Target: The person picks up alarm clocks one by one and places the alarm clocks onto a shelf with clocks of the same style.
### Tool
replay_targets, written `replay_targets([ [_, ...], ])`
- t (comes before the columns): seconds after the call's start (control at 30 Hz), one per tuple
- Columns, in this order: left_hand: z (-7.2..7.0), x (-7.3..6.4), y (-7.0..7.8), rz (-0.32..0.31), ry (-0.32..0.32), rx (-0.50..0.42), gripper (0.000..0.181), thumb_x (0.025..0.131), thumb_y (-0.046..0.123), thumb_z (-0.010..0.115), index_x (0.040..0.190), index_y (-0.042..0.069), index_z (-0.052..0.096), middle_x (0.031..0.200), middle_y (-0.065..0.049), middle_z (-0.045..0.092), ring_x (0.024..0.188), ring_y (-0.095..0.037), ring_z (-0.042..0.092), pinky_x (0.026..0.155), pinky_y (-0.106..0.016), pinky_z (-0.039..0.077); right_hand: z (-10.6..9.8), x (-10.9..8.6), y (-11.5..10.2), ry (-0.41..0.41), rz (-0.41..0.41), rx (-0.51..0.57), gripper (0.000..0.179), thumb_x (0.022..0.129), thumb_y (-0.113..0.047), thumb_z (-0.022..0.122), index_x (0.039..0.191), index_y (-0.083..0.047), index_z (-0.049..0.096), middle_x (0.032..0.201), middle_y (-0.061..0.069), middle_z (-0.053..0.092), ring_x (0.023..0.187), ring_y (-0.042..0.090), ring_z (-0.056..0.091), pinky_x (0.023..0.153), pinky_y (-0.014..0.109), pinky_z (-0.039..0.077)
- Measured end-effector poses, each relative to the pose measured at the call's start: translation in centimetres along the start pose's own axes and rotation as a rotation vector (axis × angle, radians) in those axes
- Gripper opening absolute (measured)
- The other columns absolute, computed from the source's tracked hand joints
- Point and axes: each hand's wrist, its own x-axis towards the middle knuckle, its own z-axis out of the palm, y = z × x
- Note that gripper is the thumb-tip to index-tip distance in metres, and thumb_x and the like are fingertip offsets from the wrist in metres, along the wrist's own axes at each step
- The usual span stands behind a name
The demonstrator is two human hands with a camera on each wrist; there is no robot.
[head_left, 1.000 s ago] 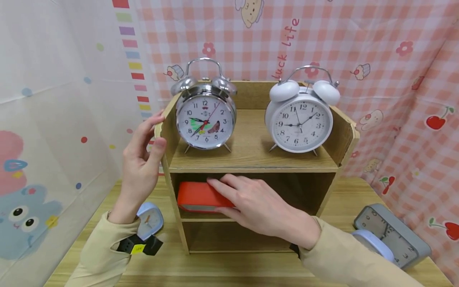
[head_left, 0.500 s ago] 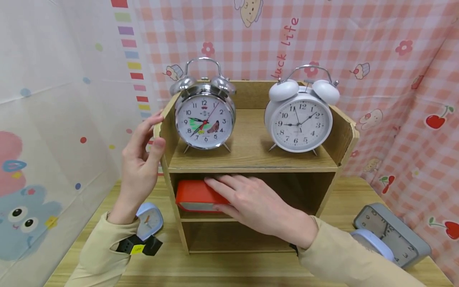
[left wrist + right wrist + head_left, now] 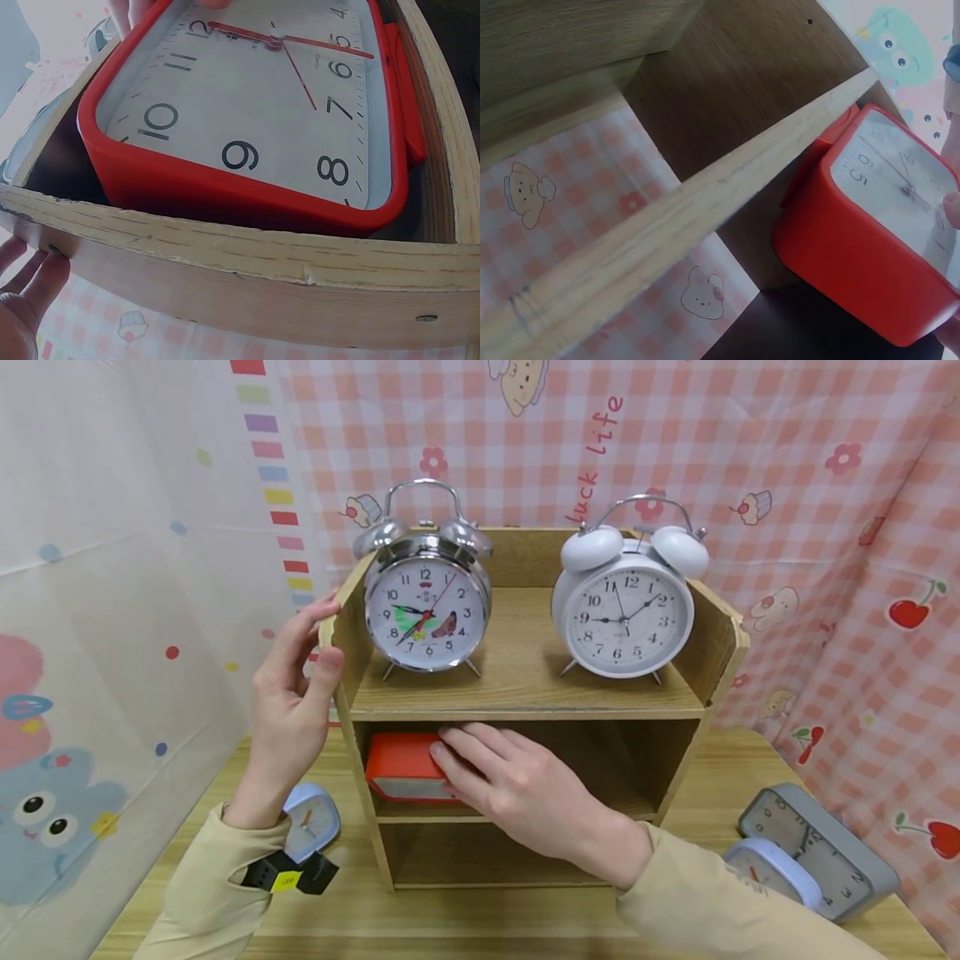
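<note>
A red alarm clock (image 3: 401,760) stands at the left end of the shelf unit's (image 3: 525,702) middle compartment. Its white numbered face shows in the left wrist view, close to the left side panel (image 3: 187,259). My right hand (image 3: 525,785) grips the clock at its right end, with one digit over the face and other fingers on the top; its lower front is partly hidden by the hand. Against the outside of the left panel rest the fingertips of my left hand (image 3: 288,710), the thumb beside the panel's front edge.
A silver twin-bell clock (image 3: 427,610) and a white one (image 3: 626,610) stand on the top board. On the table lie a small blue clock (image 3: 311,818) at left, another blue clock (image 3: 772,868) and a grey clock (image 3: 825,852) at right.
The red clock has shifted slightly left and farther into the compartment. My right hand has moved a little left with it, its fingers changing position. The left hand stays at the panel.
</note>
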Motion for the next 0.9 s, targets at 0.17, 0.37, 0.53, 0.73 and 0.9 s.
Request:
replay_targets([
  [0.17, -0.01, 0.01, -0.07, 0.003, -0.001, -0.008, 0.058, 0.106, 0.043, 0.059, 0.146, 0.002, 0.056, 0.158, 0.002, 0.058, 0.123, -0.006, 0.063, 0.053, -0.014, 0.036, 0.01, -0.12, -0.14, -0.011, -0.005, -0.017, 0.023, 0.105, -0.018, 0.062, 0.122, -0.008, 0.075, 0.12, 0.009, 0.076, 0.108, 0.022, 0.071, 0.091, 0.029, 0.061],
  [0.37, -0.01, -0.03, -0.06, 0.001, -0.004, -0.002, 0.058, 0.106, 0.043, 0.059, 0.147, 0.002, 0.055, 0.158, 0.002, 0.058, 0.122, -0.006, 0.062, 0.052, -0.015, 0.035, -0.13, -0.42, -0.27, -0.093, 0.001, -0.042, 0.03, 0.108, -0.014, 0.054, 0.132, -0.009, 0.07, 0.129, 0.009, 0.074, 0.117, 0.023, 0.07, 0.088, 0.03, 0.06],
  [0.53, 0.04, 0.01, -0.08, 0.001, -0.003, -0.003, 0.058, 0.106, 0.044, 0.059, 0.147, 0.003, 0.055, 0.158, 0.001, 0.058, 0.122, -0.007, 0.062, 0.052, -0.016, 0.035, 0.27, -0.61, -0.15, -0.11, 0.004, -0.06, 0.035, 0.108, -0.01, 0.048, 0.138, -0.006, 0.066, 0.132, 0.01, 0.072, 0.116, 0.023, 0.068, 0.085, 0.029, 0.059],
  [0.73, 0.05, 0.0, -0.18, 0.005, 0.005, 0.004, 0.058, 0.106, 0.044, 0.059, 0.146, 0.002, 0.056, 0.157, 0.003, 0.059, 0.12, -0.007, 0.062, 0.052, -0.016, 0.034, 0.71, -0.57, -0.02, -0.142, 0.013, -0.065, 0.037, 0.107, -0.011, 0.049, 0.14, -0.004, 0.062, 0.131, 0.008, 0.07, 0.113, 0.022, 0.067, 0.088, 0.03, 0.059],
  [0.9, 0.08, -0.03, -0.32, 0.009, 0.007, 0.011, 0.057, 0.106, 0.042, 0.058, 0.146, 0.001, 0.055, 0.157, 0.006, 0.059, 0.118, -0.006, 0.062, 0.052, -0.016, 0.034, 0.7, -0.42, -0.07, -0.174, 0.045, -0.055, 0.04, 0.103, -0.012, 0.056, 0.142, -0.005, 0.061, 0.132, 0.007, 0.069, 0.113, 0.021, 0.067, 0.086, 0.03, 0.059],
])
